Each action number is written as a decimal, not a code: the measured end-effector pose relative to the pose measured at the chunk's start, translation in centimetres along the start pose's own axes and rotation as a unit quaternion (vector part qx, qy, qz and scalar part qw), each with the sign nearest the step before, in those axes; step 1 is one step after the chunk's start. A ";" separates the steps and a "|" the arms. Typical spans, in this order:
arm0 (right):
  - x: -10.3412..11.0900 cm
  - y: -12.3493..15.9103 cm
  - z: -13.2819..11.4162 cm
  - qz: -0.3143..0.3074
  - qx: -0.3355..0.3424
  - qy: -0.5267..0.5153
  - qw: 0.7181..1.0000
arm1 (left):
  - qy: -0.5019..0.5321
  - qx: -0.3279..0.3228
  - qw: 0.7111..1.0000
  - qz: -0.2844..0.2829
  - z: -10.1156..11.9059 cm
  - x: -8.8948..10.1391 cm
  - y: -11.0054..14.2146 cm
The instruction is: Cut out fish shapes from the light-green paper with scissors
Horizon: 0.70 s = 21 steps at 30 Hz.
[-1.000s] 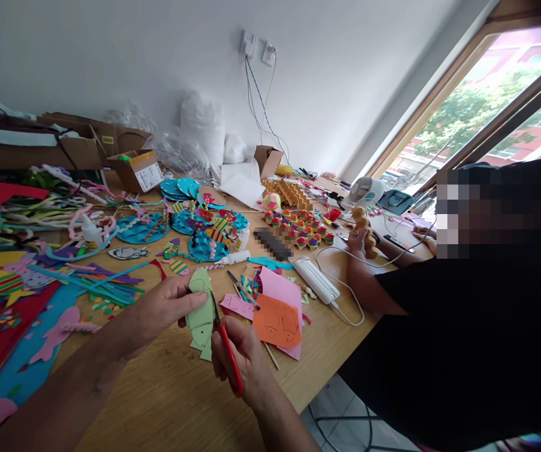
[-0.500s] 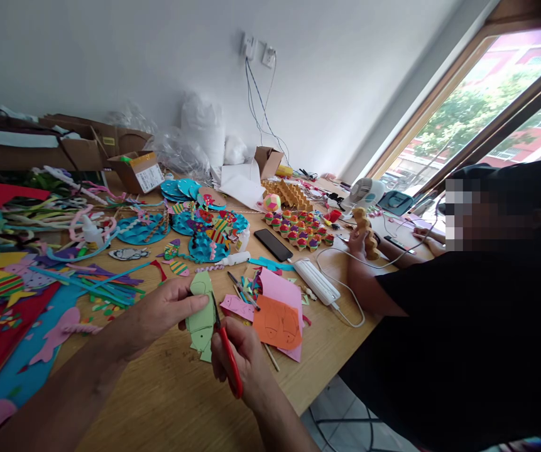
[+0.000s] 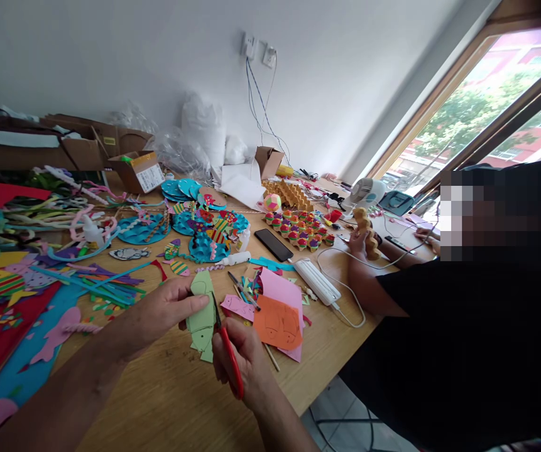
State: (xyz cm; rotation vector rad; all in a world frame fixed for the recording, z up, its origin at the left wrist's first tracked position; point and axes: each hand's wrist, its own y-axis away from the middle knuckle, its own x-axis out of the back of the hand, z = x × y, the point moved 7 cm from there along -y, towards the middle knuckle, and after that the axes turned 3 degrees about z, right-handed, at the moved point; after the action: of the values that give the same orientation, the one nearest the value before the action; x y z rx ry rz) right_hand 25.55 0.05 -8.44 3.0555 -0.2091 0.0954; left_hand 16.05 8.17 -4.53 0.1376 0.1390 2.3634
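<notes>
Between the thumb and fingers of my left hand (image 3: pixel 169 309) is a piece of light green craft paper (image 3: pixel 202 321) with fish outlines drawn on it. Red-handled scissors (image 3: pixel 233 364) are gripped in my right hand (image 3: pixel 242 358). Their dark blades lie along the paper's right edge, touching it; how far the blades are apart is hard to see. To the right of my hands, an orange sheet with drawn fish (image 3: pixel 276 321) overlaps a pink sheet (image 3: pixel 282 285). A smaller pink piece with drawings (image 3: pixel 238 306) and a pen (image 3: pixel 246 292) lie close by.
A phone (image 3: pixel 273 244) and a white power strip (image 3: pixel 317 280) with its cable lie beyond the sheets. Painted egg-carton pieces (image 3: pixel 298 229) and blue decorated plates (image 3: pixel 207 242) stand further back. At the right, a person in black (image 3: pixel 463 351) holds a brown carton strip (image 3: pixel 365 232).
Both my hands, the green paper and the scissors stay almost in place. The person at the right shifts the head slightly.
</notes>
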 end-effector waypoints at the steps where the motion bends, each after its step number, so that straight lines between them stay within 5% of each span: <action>1: 0.0 0.0 0.0 0.000 -0.004 -0.003 1.000 | -0.002 -0.002 1.000 0.004 0.0 0.1 0.0; 21: 0.1 0.4 -0.5 -0.018 -0.001 -0.003 1.000 | 0.019 0.017 1.000 -0.016 0.5 -0.2 0.4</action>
State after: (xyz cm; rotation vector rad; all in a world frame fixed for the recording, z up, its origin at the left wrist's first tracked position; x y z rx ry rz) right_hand 25.61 -0.28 -7.89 3.0571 -0.1537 0.0824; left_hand 16.04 7.77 -4.02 0.1054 0.1989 2.3328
